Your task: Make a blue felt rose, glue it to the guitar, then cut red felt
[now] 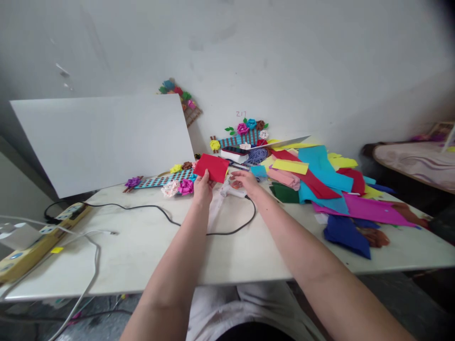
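Note:
My left hand [204, 187] grips the lower edge of a small red rectangular sheet [212, 167], raised above the table. To its right is my right hand [245, 181], its fingers curved and slightly apart. Just below those fingers lies a white glue gun [236, 192] with a black cord [255, 213] looping across the table. A small orange part shows beside my right fingertips; I cannot make out what it is. No firm grip by the right hand shows.
Coloured sheets [320, 173] pile up at the right. Flower-decorated woven pieces [163, 180] lie behind the left hand, with another [241, 137] against the wall. A white board [106, 142] leans at the left. A power strip [46, 237] and cables occupy the left edge.

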{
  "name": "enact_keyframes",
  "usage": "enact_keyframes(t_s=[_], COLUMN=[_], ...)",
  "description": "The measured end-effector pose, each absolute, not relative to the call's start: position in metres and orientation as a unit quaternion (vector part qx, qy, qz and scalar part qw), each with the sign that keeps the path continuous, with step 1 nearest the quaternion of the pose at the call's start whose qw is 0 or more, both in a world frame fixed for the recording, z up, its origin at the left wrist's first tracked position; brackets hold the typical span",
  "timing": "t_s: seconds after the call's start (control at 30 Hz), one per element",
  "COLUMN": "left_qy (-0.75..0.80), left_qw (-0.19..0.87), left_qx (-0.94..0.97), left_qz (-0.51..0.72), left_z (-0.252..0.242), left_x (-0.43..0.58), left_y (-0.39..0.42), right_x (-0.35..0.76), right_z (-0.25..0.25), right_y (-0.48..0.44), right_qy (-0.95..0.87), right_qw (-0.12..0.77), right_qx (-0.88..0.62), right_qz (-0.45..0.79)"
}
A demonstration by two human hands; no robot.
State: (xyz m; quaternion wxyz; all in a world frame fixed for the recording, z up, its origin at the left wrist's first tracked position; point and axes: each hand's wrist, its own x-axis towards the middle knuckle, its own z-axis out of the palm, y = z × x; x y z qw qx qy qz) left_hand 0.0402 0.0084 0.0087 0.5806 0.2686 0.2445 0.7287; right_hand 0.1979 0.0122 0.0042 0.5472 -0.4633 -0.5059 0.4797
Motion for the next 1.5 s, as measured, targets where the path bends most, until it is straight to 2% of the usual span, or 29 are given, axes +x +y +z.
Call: enact_keyframes(t_s=[0.13, 0.27, 0.43, 0.67, 0.87, 1.13, 1.5], left_qy=[0.215, 0.192, 0.193, 0.226, 0.259, 0.235, 0.232], left_qw=[0.591, 0.596, 0.605, 0.623, 0.630, 0.635, 0.619], left_qx=[0.268, 0.253, 0.207, 0.188, 0.169, 0.168, 0.169], left_qz=[0.730, 0.738, 0.744, 0.725, 0.712, 0.717, 0.731], left_z=[0.007, 0.009, 0.014, 0.023, 0.028, 0.029, 0.033], left_x=[0.030, 0.022, 0.022, 0.029, 0.032, 0.024, 0.021], left_y=[0.009, 0.007, 0.003, 0.001, 0.003, 0.007, 0.006], right_x=[0.217, 0.230, 0.225, 0.213, 0.209, 0.222, 0.208], right_z=[0.005, 0.012, 0.020, 0.012, 0.012, 0.008, 0.032], right_y=[0.014, 0.009, -0.001, -0.002, -0.007, 0.010, 0.043], right_qy=[-0.604, -0.722, -0.769, -0.789, -0.783, -0.706, -0.744], right_qw=[0.463, 0.301, 0.151, 0.048, 0.066, 0.175, 0.164], right_qx=[-0.559, -0.590, -0.604, -0.609, -0.616, -0.686, -0.647], right_qz=[0.329, 0.203, 0.146, 0.057, 0.055, 0.018, 0.026])
